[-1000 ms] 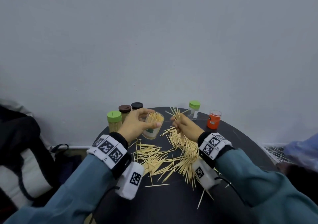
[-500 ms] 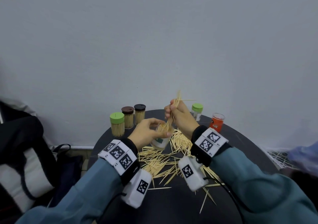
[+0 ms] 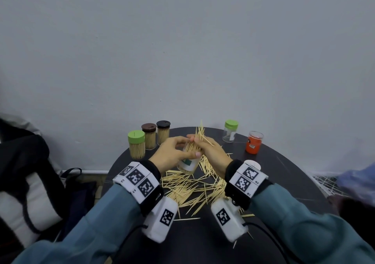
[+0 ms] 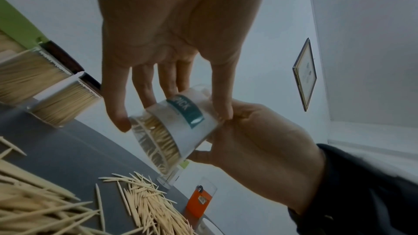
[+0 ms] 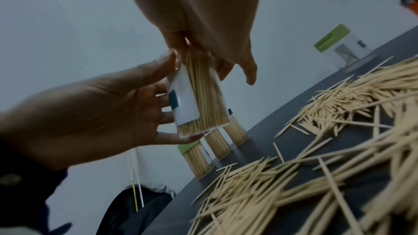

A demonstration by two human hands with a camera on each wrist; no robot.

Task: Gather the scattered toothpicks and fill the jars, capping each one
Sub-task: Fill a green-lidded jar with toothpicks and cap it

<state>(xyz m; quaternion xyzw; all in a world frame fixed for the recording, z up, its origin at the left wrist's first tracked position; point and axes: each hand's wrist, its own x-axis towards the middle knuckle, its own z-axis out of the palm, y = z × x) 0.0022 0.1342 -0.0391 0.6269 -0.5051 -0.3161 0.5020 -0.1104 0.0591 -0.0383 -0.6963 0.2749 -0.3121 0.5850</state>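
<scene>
My left hand (image 3: 182, 148) grips a clear jar (image 3: 187, 163) with a white and teal label, tilted above the dark round table (image 3: 284, 172). My right hand (image 3: 199, 142) pinches a bundle of toothpicks (image 3: 199, 134) whose lower ends stand in the jar's mouth. In the right wrist view the jar (image 5: 199, 103) is packed with toothpicks. The left wrist view shows its base (image 4: 158, 142) and my fingers (image 4: 117, 117) around it. Scattered toothpicks (image 3: 192, 188) lie on the table under both wrists.
Three capped, full jars stand at back left: green (image 3: 136, 147), brown (image 3: 149, 136), black (image 3: 163, 132). A green-capped, nearly empty jar (image 3: 230, 131) and an uncapped orange jar (image 3: 253, 143) stand at back right. A bag (image 3: 30, 172) sits left of the table.
My right hand picked a bundle from the pile, raised it, and has now lowered it into the jar. My left hand lifted the jar and brought it nearer.
</scene>
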